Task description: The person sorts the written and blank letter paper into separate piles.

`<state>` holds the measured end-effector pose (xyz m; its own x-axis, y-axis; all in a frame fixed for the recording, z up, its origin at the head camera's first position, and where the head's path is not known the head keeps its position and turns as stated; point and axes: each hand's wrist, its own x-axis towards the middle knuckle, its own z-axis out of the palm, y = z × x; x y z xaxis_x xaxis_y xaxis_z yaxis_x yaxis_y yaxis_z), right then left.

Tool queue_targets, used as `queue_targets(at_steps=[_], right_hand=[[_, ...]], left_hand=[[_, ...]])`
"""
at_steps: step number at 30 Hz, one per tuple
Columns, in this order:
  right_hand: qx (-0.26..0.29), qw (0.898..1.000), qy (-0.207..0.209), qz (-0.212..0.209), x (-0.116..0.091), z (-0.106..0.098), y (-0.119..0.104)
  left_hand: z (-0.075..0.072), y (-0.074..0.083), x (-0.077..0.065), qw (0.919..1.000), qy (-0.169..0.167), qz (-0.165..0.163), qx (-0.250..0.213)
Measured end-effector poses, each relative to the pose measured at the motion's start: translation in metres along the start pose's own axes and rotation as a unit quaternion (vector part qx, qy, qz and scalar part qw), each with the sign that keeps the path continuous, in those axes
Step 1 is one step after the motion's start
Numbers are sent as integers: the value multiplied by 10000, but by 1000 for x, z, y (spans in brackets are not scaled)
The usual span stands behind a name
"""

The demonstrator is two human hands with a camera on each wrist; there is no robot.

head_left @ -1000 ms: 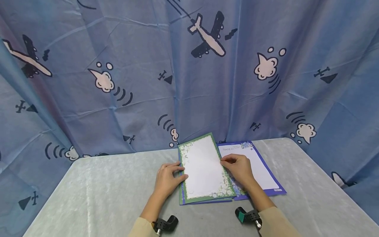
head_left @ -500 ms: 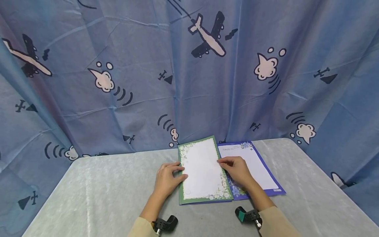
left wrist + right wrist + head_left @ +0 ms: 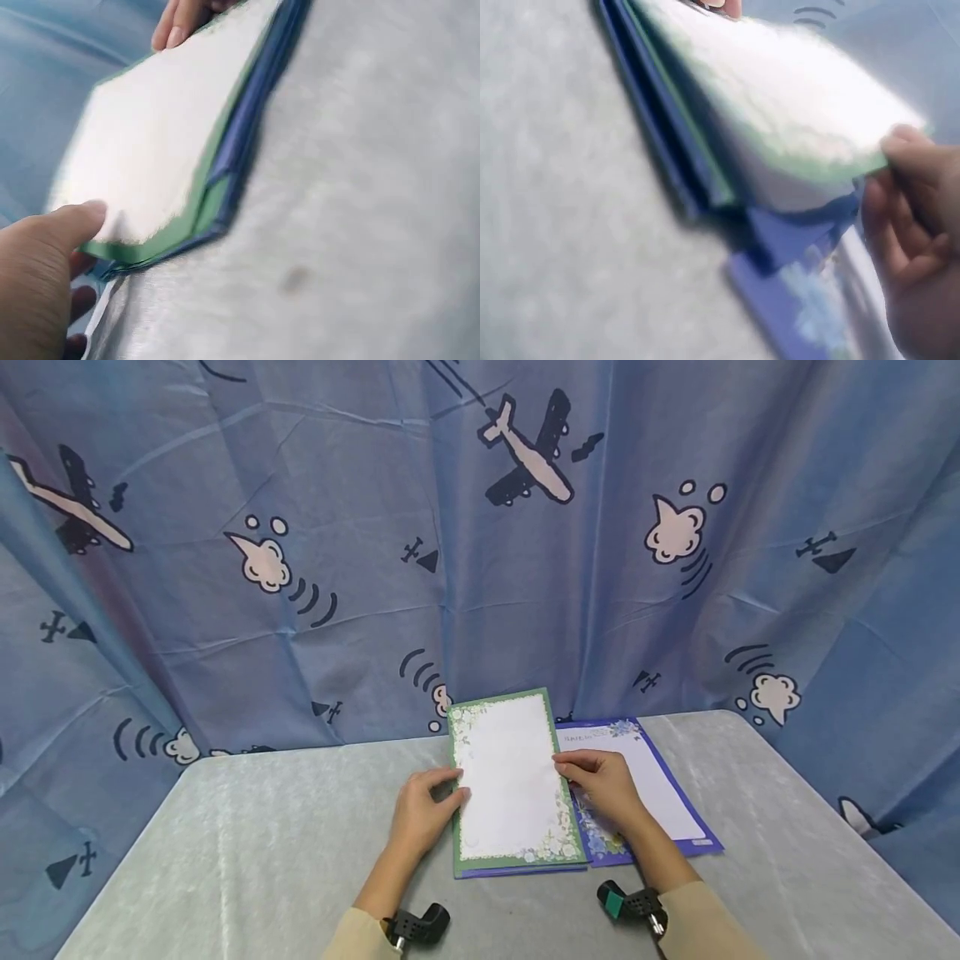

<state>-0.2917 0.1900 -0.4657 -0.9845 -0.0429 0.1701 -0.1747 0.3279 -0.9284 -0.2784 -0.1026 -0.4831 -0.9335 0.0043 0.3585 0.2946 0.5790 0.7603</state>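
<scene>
A sheet of stationery paper (image 3: 506, 777) with a green floral border and a blank white middle lies tilted over a stack of green and purple-edged sheets (image 3: 517, 872). My left hand (image 3: 422, 810) pinches its left edge, thumb on top and fingers beneath, as the left wrist view shows. At the right edge, my right hand (image 3: 609, 787) pinches the same paper between thumb and fingers. In the right wrist view this edge (image 3: 810, 169) bows up off the sheets below. A purple-bordered sheet (image 3: 667, 797) with faint writing at its top lies under the right forearm.
A pale grey cloth covers the table (image 3: 285, 843). Behind its far edge hangs a blue curtain (image 3: 360, 568) printed with planes and clouds. Black camera mounts (image 3: 420, 925) sit on both wrists.
The green-bordered sheet first settles lower, then shifts up and away from me, baring more of the purple edge beneath. My left fingers now pinch its edge rather than rest along it.
</scene>
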Motion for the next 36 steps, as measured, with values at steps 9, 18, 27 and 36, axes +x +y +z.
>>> queue_targets(at_steps=[9,18,27,36], right_hand=[[126,9995,-282,-107,-2,0,-12],[132,9980,-476,-385,-3,-3,-26],[86,9973,-576,-458,-4,-5,-47],[-74,9973,-401,-607,-12,-9,-78]], left_hand=[[-1,2,3,9856,156,-536,-1593],[-7,14,7,9742,133,-570,-2180],[-36,38,14,9741,56,-725,-2141],[-62,62,16,9785,-39,-629,-1965]])
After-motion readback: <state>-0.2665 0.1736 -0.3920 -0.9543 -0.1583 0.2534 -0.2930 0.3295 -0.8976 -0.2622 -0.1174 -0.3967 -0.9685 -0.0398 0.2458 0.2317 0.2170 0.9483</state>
